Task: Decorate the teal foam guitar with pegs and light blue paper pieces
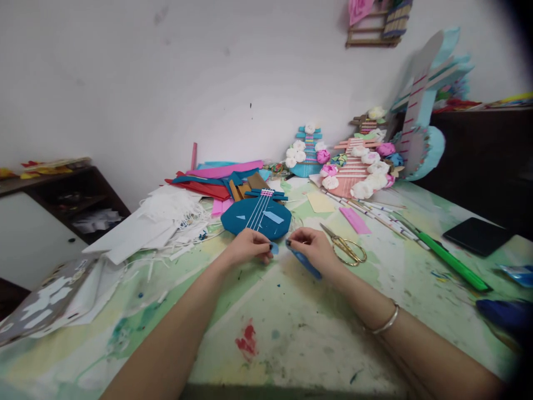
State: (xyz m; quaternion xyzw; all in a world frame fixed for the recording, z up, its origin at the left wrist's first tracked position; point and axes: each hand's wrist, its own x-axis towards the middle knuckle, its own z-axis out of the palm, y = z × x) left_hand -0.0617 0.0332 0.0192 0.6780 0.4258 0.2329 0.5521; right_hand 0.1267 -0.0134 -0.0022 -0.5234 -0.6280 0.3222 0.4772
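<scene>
Just in front of a dark blue paper lute [237,218] with white strings, my left hand [250,244] pinches a small light blue paper piece [274,249] between thumb and fingertips. My right hand [314,250] is closed on a blue paper strip [307,264] that slants down below the fingers. A short gap separates the two hands. Light blue cut-outs lie on the lute's face. Gold-handled scissors [348,250] rest on the table, close to my right hand on its right side.
White paper scraps [172,214] and coloured sheets [225,168] pile up at the left and back. Flower-trimmed lutes [348,180] lean near the wall. Thin sticks [387,219], a green cutter [453,261] and a black flat object [477,235] lie to the right on the paint-stained table [300,339].
</scene>
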